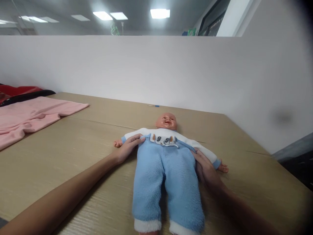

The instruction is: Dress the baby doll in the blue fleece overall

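1. Head view, pos.: doll (166,122) on its back on the table (85,166), btwn the two hands; head beyond them, legs running back twd the wearer.
2. L hand (129,147): thumb + fingers look pinched on the waist edge of the blue trousers (168,163), at the side nearest it. One doll hand (118,143) is just beside it.
3. R hand (205,166): touching the opp. side of the trousers, near the end of the blue strap (186,144). Fingers partly hidden, so can't tell if they grip or just rest.
4. Btwn the hands, a bit beyond: cartoon-face patch (162,139), bunched at the waist, below the white top (166,132).
5. Well left of L hand: pink cloth (44,111).
6. Step in hand (my read): dressing the doll, prob. adjusting the waist; both legs look to be in already.
7. Next move prob. calls for an even pull on both sides, patch flattened, strap untwisted. Risk: pulling one side only wd skew the waist, or drag the doll twd the wearer.
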The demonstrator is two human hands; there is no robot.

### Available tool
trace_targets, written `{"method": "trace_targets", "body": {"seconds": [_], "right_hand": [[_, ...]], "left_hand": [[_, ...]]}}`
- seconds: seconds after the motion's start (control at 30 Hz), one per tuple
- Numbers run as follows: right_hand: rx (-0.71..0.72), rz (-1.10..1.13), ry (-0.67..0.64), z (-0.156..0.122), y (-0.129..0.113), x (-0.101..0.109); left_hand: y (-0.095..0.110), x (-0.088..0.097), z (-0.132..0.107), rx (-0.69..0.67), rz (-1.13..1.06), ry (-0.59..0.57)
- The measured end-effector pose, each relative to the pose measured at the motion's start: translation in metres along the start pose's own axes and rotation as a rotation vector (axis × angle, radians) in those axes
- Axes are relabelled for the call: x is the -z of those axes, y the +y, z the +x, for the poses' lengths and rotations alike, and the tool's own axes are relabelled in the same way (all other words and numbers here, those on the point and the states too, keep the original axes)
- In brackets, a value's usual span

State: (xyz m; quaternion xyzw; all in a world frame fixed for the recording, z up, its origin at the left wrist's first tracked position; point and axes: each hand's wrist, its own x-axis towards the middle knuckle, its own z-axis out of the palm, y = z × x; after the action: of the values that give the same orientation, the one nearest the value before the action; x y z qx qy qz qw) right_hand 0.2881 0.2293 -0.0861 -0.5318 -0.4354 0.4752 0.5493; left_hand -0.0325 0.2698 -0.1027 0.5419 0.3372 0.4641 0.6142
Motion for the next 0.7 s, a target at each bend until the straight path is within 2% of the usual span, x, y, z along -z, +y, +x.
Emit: {"method": "trace_targets", "body": {"seconds": [0.17, 0.3, 0.4, 0.53, 0.7], "right_hand": [[0.097, -0.104, -0.088, -0.008, -0.008, 0.004], [0.081, 0.109, -0.059, 0.002, -0.005, -0.002], [0.007, 0.15, -0.053, 0.014, 0.005, -0.002], [-0.001, -0.046, 0.009, 0.02, 0.009, 0.004], [0.157, -0.329, -0.022, 0.021, -0.012, 0.002]], "left_hand": [[0.007, -0.01, -0.003, -0.059, 0.169, 0.018], [0.01, -0.015, -0.005, -0.056, 0.185, 0.032], [0.008, -0.016, -0.005, -0.059, 0.177, 0.037], [0.002, -0.014, -0.003, -0.128, 0.146, 0.105], [-0.001, -0.016, -0.001, -0.209, 0.172, 0.194]]}}
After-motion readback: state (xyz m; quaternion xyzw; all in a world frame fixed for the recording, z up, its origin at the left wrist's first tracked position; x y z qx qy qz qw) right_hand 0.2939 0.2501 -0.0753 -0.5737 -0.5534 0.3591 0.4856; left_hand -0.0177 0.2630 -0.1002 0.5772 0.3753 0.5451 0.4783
